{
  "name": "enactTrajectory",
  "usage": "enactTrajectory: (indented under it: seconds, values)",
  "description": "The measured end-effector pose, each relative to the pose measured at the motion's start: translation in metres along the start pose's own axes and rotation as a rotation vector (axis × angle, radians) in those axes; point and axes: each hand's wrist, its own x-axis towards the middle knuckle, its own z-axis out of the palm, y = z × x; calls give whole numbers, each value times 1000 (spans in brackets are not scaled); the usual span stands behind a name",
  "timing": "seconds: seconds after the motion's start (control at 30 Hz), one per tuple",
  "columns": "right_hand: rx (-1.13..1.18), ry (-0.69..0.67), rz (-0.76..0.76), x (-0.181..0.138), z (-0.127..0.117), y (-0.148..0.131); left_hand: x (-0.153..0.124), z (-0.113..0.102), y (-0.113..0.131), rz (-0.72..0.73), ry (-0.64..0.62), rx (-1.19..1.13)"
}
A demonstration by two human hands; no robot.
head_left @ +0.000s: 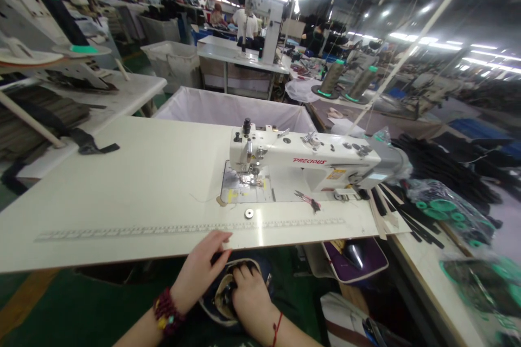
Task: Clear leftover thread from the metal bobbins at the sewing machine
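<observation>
My left hand [199, 267] is at the front edge of the white sewing table [134, 173]. Its thumb and bent fingers are apart, with nothing visible between them. Below the edge, my right hand [250, 298] reaches into the mouth of a dark blue bag with a beige lining [222, 295], which lies at my lap. The fingers of that hand are curled and their tips hidden, so what they grip cannot be made out. A round metal bobbin [249, 213] lies on the tabletop, in front of the white sewing machine [301, 157].
A ruler strip [163, 230] runs along the table's front. Thread snips [308, 200] lie beside the machine. Black and beige strips [401, 211] hang over the right end. Behind the table is a cloth-lined bin [240, 105]; a purple-lined box [358, 263] sits below, at right.
</observation>
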Motion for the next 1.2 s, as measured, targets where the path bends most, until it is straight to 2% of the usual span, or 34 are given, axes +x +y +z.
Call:
enactTrajectory:
  seconds: [0.13,0.2,0.27,0.4,0.47,0.53,0.6,0.63,0.8,0.9,0.97,1.07,1.13,1.2]
  values:
    - [52,-8,47,-1,10,4,66,12,-4,11,10,23]
    - [126,5,128,-2,9,6,85,18,-7,28,-3,22]
    - [218,34,230,-5,-5,7,94,22,-8,47,-21,8]
    - [427,85,176,-15,-62,12,95,21,-4,47,-32,-64]
    - [607,232,279,-15,-90,21,89,19,3,22,-26,-118]
    - [824,459,466,-9,-107,33,80,20,12,1,-23,-175]
    - [1043,616,549,2,-111,45,71,22,21,-5,-19,-223]
    - [1147,640,551,7,-109,50,66,24,25,-1,-14,-242]
    - [1584,487,535,22,-95,56,48,31,33,30,40,-281]
    - [1655,455,523,19,-100,54,42,29,34,-12,43,-409]
    - [1650,429,509,16,-108,54,38,26,36,-120,-18,-642]
    - [1612,388,475,11,-122,55,35,19,40,-379,-133,-1039]
    - [1526,375,417,7,-131,56,33,15,42,-538,-177,-1236]
    - [1406,378,350,4,-139,56,31,10,45,-618,-231,-1393]
